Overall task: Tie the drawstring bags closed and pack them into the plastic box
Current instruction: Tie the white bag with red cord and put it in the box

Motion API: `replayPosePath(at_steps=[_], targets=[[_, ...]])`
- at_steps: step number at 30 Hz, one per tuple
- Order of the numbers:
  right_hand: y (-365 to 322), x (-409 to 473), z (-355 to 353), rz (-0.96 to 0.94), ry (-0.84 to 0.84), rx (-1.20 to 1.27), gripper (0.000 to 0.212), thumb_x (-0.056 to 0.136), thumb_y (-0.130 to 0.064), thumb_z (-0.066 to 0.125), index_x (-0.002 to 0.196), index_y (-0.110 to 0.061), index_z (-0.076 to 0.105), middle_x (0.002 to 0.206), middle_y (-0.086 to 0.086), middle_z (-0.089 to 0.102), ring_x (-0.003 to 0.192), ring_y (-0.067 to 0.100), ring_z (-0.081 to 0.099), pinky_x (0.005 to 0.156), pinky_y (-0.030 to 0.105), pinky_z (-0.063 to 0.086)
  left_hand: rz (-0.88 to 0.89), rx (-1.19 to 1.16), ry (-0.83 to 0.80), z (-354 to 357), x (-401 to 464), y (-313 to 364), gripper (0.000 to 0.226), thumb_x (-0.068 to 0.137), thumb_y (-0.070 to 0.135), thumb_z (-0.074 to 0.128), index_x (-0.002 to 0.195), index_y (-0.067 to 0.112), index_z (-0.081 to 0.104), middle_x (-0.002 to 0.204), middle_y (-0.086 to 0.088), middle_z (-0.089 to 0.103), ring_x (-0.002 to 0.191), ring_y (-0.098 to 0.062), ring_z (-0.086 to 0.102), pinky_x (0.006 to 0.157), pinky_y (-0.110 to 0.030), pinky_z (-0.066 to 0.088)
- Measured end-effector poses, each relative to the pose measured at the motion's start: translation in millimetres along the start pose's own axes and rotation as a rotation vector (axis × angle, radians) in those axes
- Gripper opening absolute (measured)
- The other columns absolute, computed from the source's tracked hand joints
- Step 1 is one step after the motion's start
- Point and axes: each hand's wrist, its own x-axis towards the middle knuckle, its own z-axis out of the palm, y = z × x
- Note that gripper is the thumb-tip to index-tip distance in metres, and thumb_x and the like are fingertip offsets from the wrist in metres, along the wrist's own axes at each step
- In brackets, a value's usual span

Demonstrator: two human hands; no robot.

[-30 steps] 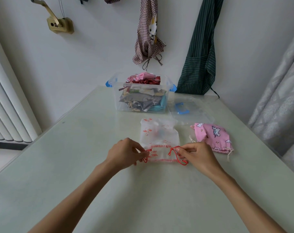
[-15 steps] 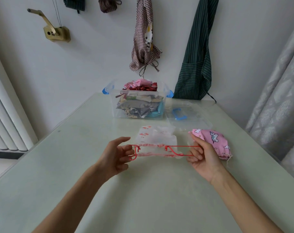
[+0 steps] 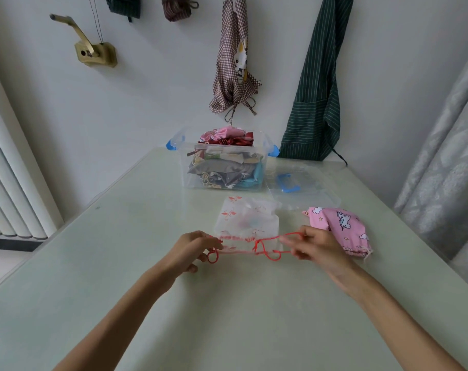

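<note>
A translucent white drawstring bag (image 3: 247, 220) with a flamingo print lies flat on the table, its gathered mouth toward me. My left hand (image 3: 192, 249) pinches the left loop of its red drawstring (image 3: 266, 249). My right hand (image 3: 317, 246) pinches the right loop, and the cord runs between both hands. A pink unicorn-print bag (image 3: 341, 227) lies just right of my right hand. The clear plastic box (image 3: 223, 163) with blue latches stands at the back, filled with several bags.
The box's clear lid (image 3: 301, 186) with a blue handle lies flat right of the box. Aprons hang on the wall behind. A grey curtain (image 3: 447, 162) borders the table's right side, a white radiator (image 3: 11, 183) the left.
Both hands pulled the red cord loops outward, gathering the bag's mouth, then eased slightly inward. The cord now hangs looser, with a loop near each hand.
</note>
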Motion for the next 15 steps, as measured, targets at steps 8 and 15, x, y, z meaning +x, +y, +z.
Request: replayPosePath(at_steps=[8,15], targets=[[6.2,-7.5,29.3,-0.156,0.119,-0.802,0.03,0.067,-0.055,0.072,0.066,-0.025,0.068,0.042,-0.003,0.038,0.046,0.01,0.032,0.047,0.023,0.025,0.338,0.617,0.352,-15.0,-3.0,1.8,0.015,0.092,0.037,0.054,0.096,0.035,0.068,0.095,0.015,0.068,0.086,-0.009,0.067,0.079,-0.027,0.05],[13.8,0.8,14.3,-0.169,0.088,-0.396,0.015,0.077,-0.031,0.075,0.062,-0.032,0.072,0.073,0.006,0.061,0.062,0.012,0.05,0.063,0.025,0.04,0.291,0.71,0.119,-25.9,-3.9,-2.4,0.018,0.071,0.054,0.073,0.075,0.038,0.066,0.079,0.025,0.068,0.08,0.001,0.064,0.077,-0.027,0.051]])
